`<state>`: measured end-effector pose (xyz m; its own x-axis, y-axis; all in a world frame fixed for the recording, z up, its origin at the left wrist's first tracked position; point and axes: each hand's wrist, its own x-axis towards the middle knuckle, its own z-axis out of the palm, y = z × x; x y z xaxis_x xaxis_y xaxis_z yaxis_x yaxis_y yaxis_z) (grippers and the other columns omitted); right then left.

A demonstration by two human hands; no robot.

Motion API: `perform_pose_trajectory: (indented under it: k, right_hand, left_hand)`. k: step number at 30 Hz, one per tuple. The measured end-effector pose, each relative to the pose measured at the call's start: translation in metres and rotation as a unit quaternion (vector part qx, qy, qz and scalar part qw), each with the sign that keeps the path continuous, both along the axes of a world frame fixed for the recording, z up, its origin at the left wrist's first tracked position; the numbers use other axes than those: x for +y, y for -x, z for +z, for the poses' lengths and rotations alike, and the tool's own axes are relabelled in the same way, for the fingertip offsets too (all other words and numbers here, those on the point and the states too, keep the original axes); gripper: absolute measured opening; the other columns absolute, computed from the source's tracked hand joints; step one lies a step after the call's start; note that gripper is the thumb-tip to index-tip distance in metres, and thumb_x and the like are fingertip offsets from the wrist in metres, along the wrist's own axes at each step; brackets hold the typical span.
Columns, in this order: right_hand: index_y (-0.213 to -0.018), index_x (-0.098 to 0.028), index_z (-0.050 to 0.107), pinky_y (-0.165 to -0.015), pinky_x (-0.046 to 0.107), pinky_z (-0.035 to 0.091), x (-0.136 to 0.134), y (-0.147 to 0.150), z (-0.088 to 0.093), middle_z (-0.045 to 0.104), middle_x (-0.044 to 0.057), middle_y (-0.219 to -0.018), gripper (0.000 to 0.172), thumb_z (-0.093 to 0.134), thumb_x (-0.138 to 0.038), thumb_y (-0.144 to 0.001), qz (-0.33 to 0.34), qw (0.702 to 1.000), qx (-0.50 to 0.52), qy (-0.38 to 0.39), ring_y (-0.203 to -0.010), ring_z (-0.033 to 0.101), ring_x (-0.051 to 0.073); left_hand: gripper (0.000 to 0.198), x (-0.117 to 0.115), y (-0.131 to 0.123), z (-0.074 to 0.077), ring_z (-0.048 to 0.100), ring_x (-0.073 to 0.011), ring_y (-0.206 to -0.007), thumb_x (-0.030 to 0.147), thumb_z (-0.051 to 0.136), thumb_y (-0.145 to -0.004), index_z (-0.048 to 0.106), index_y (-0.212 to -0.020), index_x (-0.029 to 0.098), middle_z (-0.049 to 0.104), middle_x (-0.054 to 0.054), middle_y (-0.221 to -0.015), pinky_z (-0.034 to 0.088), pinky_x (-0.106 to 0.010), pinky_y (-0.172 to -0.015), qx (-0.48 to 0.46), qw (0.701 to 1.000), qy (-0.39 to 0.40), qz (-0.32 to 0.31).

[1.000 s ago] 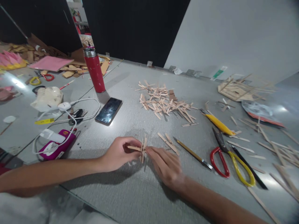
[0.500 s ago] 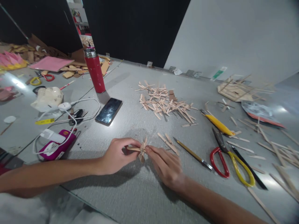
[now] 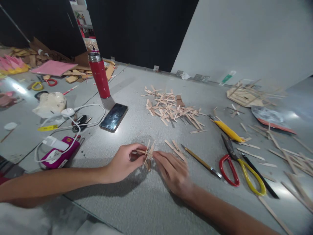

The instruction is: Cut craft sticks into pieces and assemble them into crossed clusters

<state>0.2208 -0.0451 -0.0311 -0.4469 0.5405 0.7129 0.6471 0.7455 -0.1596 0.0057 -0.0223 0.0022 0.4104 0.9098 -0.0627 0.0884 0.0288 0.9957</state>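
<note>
A small cross of glued wooden sticks (image 3: 147,154) stands just above the grey table (image 3: 137,202), low in the middle. My left hand (image 3: 123,162) pinches its left end with closed fingers. From the right, my right hand (image 3: 172,173) meets the same piece, fingertips pressed on it. A few loose sticks (image 3: 176,149) lie just right of the hands, and a big pile of cut sticks (image 3: 171,109) lies further back.
A pencil-like tool (image 3: 201,161), red and yellow scissors (image 3: 241,164) and a yellow knife (image 3: 228,131) lie to the right. A phone (image 3: 113,117), red flask (image 3: 99,75), white cables (image 3: 73,120) and a magenta device (image 3: 60,153) sit at left.
The stick piece has been turned a little between my fingers, its upright sticks now tilting differently. Both hands stay in the same spot.
</note>
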Motion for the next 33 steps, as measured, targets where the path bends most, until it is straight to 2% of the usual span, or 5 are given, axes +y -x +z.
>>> perform_pose_trajectory:
  k: [6,10,14,17,33]
  right_hand:
    - [-0.116,-0.015,0.068,-0.075,0.030,0.062,0.002,0.005,0.007,0.080,0.009,-0.097,0.019,0.055,-0.010,-0.104,-0.013,0.999,0.012,0.042,-0.085,0.077,0.020]
    - [-0.123,-0.014,0.066,-0.077,0.031,0.063,0.001,0.005,0.006,0.077,0.014,-0.104,0.022,0.058,-0.013,-0.103,-0.063,0.998,0.012,0.010,-0.089,0.077,0.023]
    - [-0.139,-0.013,0.057,-0.069,0.027,0.063,0.001,0.002,0.003,0.077,0.011,-0.097,0.034,0.048,-0.010,-0.105,0.065,0.996,-0.043,0.036,-0.080,0.076,0.019]
    - [-0.146,-0.008,0.050,-0.074,0.031,0.065,0.004,0.001,0.002,0.077,0.015,-0.104,0.040,0.043,-0.008,-0.106,0.159,0.983,-0.074,0.060,-0.089,0.076,0.021]
    - [-0.122,-0.004,0.065,-0.073,0.031,0.067,0.005,0.004,0.009,0.077,0.019,-0.106,0.024,0.048,-0.007,-0.104,0.144,0.987,-0.051,0.048,-0.091,0.078,0.023]
  left_hand:
    - [0.025,0.001,-0.001,-0.003,0.066,-0.0141,-0.070,0.032,0.071,-0.090,0.069,-0.105,0.011,0.073,-0.007,-0.089,0.054,-0.027,-0.066,-0.026,0.999,0.047,0.004]
    - [0.034,0.004,0.000,-0.007,0.068,-0.0172,-0.076,0.035,0.073,-0.088,0.068,-0.111,0.011,0.074,-0.010,-0.094,0.055,-0.029,-0.069,-0.039,0.997,0.070,0.020]
    - [0.032,0.005,0.000,-0.009,0.072,-0.0226,-0.091,0.035,0.070,-0.091,0.068,-0.113,0.011,0.076,-0.013,-0.102,0.056,-0.034,-0.079,-0.019,0.999,0.045,0.022]
    - [0.031,0.003,0.001,-0.010,0.072,-0.0254,-0.102,0.033,0.066,-0.094,0.068,-0.116,0.011,0.076,-0.015,-0.112,0.055,-0.038,-0.090,0.004,1.000,0.005,0.026]
    - [0.028,-0.001,0.000,-0.004,0.073,-0.0235,-0.103,0.029,0.062,-0.096,0.065,-0.117,0.012,0.076,-0.013,-0.110,0.057,-0.035,-0.090,-0.010,1.000,-0.009,0.015]
